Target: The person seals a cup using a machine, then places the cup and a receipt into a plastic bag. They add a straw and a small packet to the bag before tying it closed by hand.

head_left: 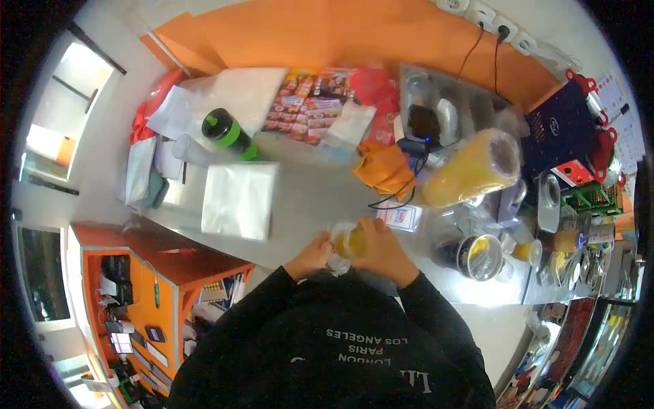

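Close to my body at the table's front edge, both hands are around a small clear plastic cup with yellow contents (351, 243). My right hand (387, 253) has its fingers wrapped over the cup's right side. On the other side, my left hand (312, 256) is closed against the cup and some crumpled clear plastic (336, 262). Blur hides whether the plastic is part of the cup or a separate bag. Beyond my right hand lies a small blue-and-white card (400, 217). An orange cloth (385, 168) is bunched farther back.
A stack of clear plastic bags (240, 201) lies left on the table, with a black-green bottle (231, 133) behind it. To the right are a large yellow film roll (471, 170), a clear tub (479, 258) and a smaller yellow cup (528, 252). Printed leaflets (308, 105) lie at the back.
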